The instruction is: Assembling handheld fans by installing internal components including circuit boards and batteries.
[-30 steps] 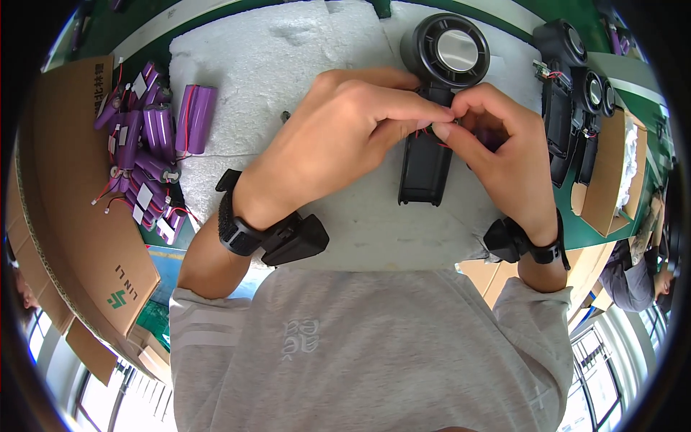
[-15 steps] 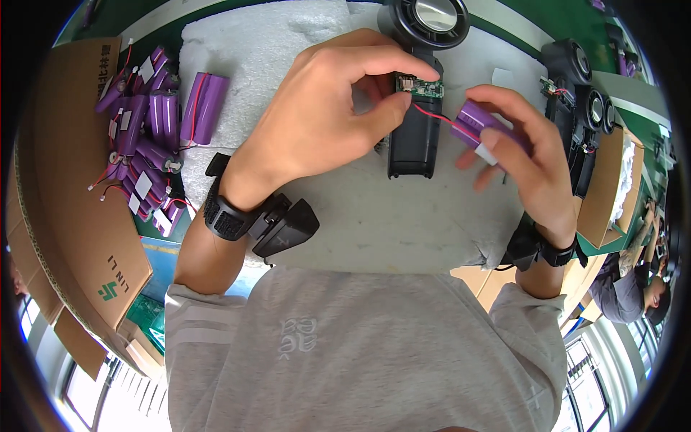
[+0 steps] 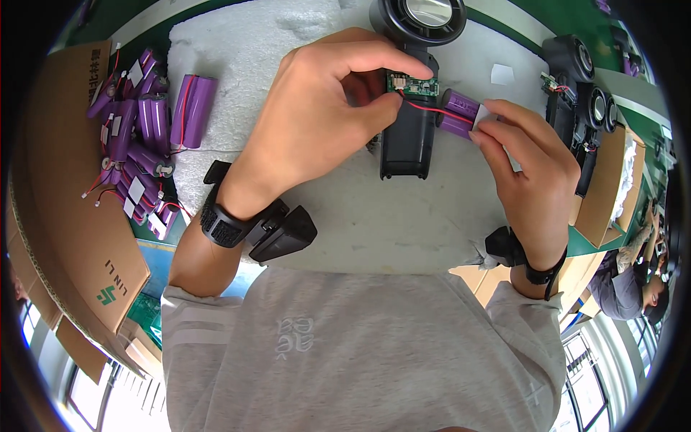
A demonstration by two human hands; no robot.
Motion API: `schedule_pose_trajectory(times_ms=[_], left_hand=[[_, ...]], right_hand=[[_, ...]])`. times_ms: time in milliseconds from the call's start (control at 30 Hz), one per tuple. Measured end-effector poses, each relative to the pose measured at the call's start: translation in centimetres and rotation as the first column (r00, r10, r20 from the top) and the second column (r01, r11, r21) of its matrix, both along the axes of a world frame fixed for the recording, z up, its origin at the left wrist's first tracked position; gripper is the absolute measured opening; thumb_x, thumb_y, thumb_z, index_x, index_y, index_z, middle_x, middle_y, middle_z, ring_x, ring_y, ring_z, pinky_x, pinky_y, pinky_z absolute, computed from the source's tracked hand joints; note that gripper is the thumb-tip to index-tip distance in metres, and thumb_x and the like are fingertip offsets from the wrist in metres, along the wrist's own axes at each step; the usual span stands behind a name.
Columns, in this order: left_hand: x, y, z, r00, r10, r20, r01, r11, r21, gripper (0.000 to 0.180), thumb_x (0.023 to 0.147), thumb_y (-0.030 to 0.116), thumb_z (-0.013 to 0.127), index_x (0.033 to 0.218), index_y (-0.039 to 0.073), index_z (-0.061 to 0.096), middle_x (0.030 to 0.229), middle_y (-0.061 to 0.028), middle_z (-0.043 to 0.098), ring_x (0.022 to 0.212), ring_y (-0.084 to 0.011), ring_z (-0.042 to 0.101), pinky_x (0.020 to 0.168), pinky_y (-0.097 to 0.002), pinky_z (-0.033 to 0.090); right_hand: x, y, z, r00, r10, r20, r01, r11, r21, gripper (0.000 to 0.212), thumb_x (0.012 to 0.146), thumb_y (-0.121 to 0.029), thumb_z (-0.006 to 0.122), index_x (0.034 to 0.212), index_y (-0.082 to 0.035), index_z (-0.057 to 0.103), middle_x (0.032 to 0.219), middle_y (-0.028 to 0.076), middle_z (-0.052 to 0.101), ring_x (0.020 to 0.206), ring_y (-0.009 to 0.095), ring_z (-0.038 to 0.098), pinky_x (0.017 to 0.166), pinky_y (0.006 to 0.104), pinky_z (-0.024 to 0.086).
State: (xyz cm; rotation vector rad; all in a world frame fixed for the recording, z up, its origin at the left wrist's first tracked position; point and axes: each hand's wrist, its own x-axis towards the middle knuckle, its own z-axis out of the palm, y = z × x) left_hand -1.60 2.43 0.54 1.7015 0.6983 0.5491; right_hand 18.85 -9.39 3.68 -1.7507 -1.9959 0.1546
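- Battery (image 3: 456,115) and right hand (image 3: 536,158) have shifted closer to the handle (image 3: 407,140) since half a second ago; the battery now sits just beside the handle's right side, toward the far right corner of the foam (image 3: 374,230).
- Left hand (image 3: 309,122): thumb and forefinger clamp the board (image 3: 414,85), over the handle's upper part, below the fan (image 3: 429,10).
- Right hand: fingertips close on the battery's right end, around the white label (image 3: 485,116).
- Risk: the red wire (image 3: 432,109) spans board and battery; pulling the hands apart could strain its joint.
- Risk: a loose left pinch could let the board tip; turning the battery could twist the wire or crease the label.
- Counts: one board, one handle, one held battery; one spare (image 3: 193,111) near the foam's left edge; one white square (image 3: 502,75) near its far right corner; three other fans (image 3: 576,57) beyond its right edge; the pile (image 3: 137,137) off its left edge overlaps too much to count.
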Motion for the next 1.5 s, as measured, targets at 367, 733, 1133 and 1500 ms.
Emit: schedule_pose_trajectory(times_ms=[367,733,1133,1500], left_hand=[[0.1,0.0,-0.3,1.000,-0.007,0.017,0.006,0.998,0.067,0.035,0.080,-0.010,0.063,0.109,0.007,0.070,0.120,-0.0103,0.059,0.083,-0.0080,0.060,0.070,-0.0211,0.049],[-0.1,-0.2,0.0,1.000,-0.008,-0.011,0.009,0.993,0.115,0.034,0.080,-0.009,0.063,0.109,0.008,0.070,0.120,-0.0104,0.059,0.081,-0.0075,0.060,0.069,-0.0208,0.049],[0.3,-0.1,0.4,1.000,0.015,-0.012,-0.013,0.994,0.111,0.035,0.078,-0.010,0.063,0.108,0.007,0.070,0.116,-0.0109,0.061,0.079,-0.0086,0.061,0.067,-0.0214,0.049],[0.2,-0.5,0.2,1.000,0.028,0.009,-0.030,0.986,0.163,0.035,0.074,-0.008,0.064,0.103,0.008,0.071,0.110,-0.0139,0.063,0.078,-0.0182,0.064,0.071,-0.0277,0.052]], right_hand=[[0.0,-0.1,0.0,0.999,-0.035,0.040,0.037,0.998,-0.060,0.016,0.072,0.001,0.077,0.085,0.003,0.068,0.097,0.011,0.071,0.075,0.022,0.067,0.066,0.0296,0.053],[0.0,-0.1,0.4,1.000,-0.006,0.020,0.007,0.997,-0.079,0.014,0.073,0.002,0.075,0.085,0.002,0.068,0.099,0.011,0.071,0.075,0.023,0.067,0.065,0.0301,0.053],[-1.3,0.2,0.9,0.997,-0.013,0.082,0.014,1.000,-0.015,0.013,0.070,0.007,0.072,0.079,0.003,0.063,0.098,0.014,0.070,0.074,0.028,0.066,0.065,0.0331,0.053],[-1.5,-0.1,0.2,0.985,-0.166,0.046,0.167,0.986,-0.007,0.010,0.071,0.007,0.068,0.078,0.003,0.061,0.094,0.014,0.070,0.074,0.029,0.066,0.063,0.0335,0.054]])
